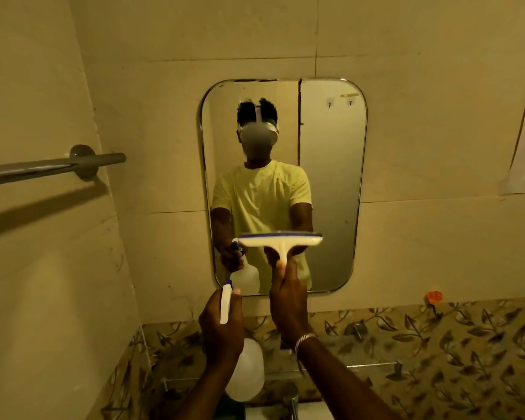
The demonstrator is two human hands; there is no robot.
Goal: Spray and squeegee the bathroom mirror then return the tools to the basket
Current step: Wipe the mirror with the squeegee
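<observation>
A rounded rectangular mirror (331, 183) hangs on the tiled wall straight ahead. My left hand (222, 325) grips a white spray bottle (246, 371) by its neck, with the nozzle pointing toward the mirror's lower edge. My right hand (288, 301) holds the handle of a white squeegee (281, 241), whose blue-edged blade lies level in front of the mirror's lower half. Whether the blade touches the glass is unclear. The mirror reflects a person in a yellow shirt holding both tools.
A metal towel bar (52, 166) juts out from the left wall at head height. Leaf-patterned tiles (437, 344) run below the mirror. An orange hook (434, 297) sits at the right, and a tap (291, 401) stands at the bottom centre.
</observation>
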